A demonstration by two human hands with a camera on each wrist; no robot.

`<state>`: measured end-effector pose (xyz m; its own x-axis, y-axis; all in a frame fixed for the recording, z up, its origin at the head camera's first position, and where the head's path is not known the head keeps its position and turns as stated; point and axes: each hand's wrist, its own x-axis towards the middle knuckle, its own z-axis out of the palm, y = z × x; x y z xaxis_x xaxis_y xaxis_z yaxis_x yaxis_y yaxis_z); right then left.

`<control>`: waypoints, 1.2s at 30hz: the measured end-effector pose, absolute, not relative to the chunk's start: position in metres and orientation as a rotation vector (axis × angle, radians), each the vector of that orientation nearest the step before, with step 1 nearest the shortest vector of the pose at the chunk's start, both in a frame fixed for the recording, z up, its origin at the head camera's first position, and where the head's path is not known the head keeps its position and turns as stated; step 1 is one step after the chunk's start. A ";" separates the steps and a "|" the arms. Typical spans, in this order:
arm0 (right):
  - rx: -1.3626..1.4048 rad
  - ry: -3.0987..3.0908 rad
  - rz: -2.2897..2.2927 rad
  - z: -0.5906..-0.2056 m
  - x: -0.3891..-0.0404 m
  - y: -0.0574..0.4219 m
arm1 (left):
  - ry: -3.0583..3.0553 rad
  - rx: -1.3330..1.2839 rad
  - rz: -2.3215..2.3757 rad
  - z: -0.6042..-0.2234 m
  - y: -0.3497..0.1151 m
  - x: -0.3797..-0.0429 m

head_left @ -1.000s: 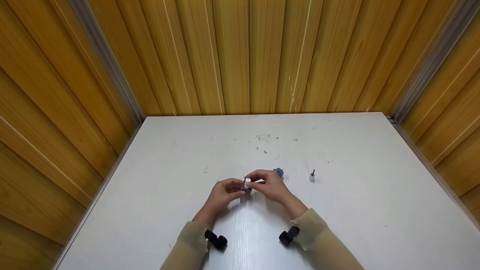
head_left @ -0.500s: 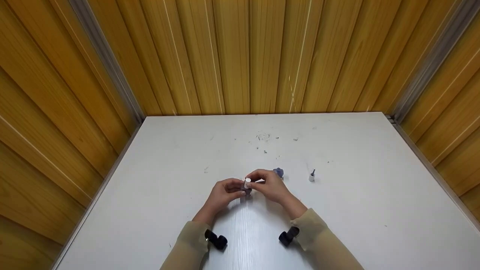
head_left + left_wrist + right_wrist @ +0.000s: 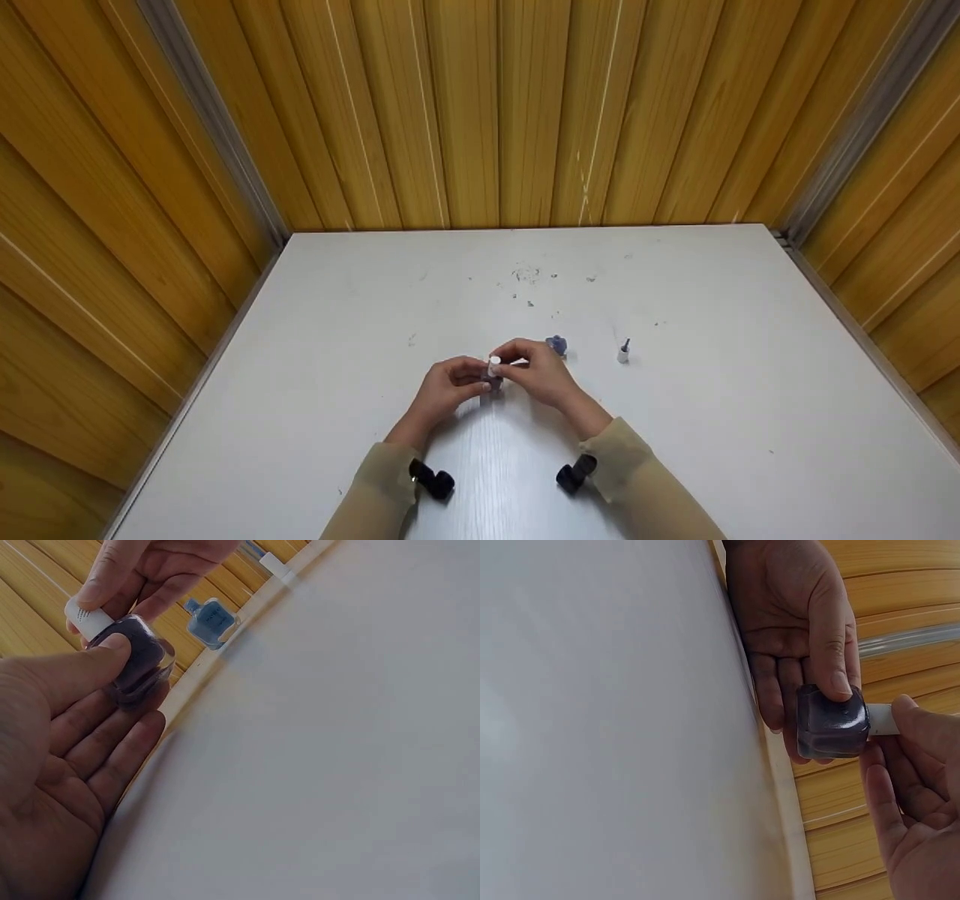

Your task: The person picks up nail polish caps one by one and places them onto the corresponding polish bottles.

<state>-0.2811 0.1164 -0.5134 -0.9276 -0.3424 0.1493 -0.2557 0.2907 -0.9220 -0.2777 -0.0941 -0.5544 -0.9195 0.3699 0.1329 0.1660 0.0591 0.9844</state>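
Note:
My left hand (image 3: 442, 391) grips a dark purple nail polish bottle (image 3: 831, 721) between thumb and fingers, low over the white table. The thumb and fingers of my right hand (image 3: 546, 373) pinch its white cap (image 3: 88, 618), which sits on the bottle's neck. In the left wrist view a blue nail polish bottle (image 3: 213, 621) stands uncapped beyond the hands. To its right on the table is a second white cap (image 3: 624, 355), standing with its brush pointing up.
The white table (image 3: 315, 322) carries small dark marks and specks (image 3: 527, 275) toward its far side. Yellow wood-grain panels (image 3: 480, 112) rise behind it and at both sides. Black wrist cameras (image 3: 433, 480) sit at the sleeve cuffs.
Both hands stay in place on the purple bottle and its cap. My right wrist has turned very slightly, and the cap has shifted a touch; the other things stay where they were.

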 end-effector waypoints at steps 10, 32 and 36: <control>-0.553 2.463 -1.763 -0.514 -0.281 0.113 | 2.214 0.553 1.977 -0.556 -0.093 -0.279; -0.575 2.547 -1.715 -0.507 -0.293 0.102 | 2.371 0.440 1.969 -0.554 -0.092 -0.281; -0.598 2.603 -1.661 -0.504 -0.299 0.097 | 2.411 0.426 1.988 -0.554 -0.092 -0.282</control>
<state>-0.2987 0.0973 -0.5044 -0.9278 -0.3127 0.2037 -0.3164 0.3700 -0.8735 -0.2820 -0.0921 -0.5544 -0.9635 0.1985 0.1795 0.2140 0.1686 0.9622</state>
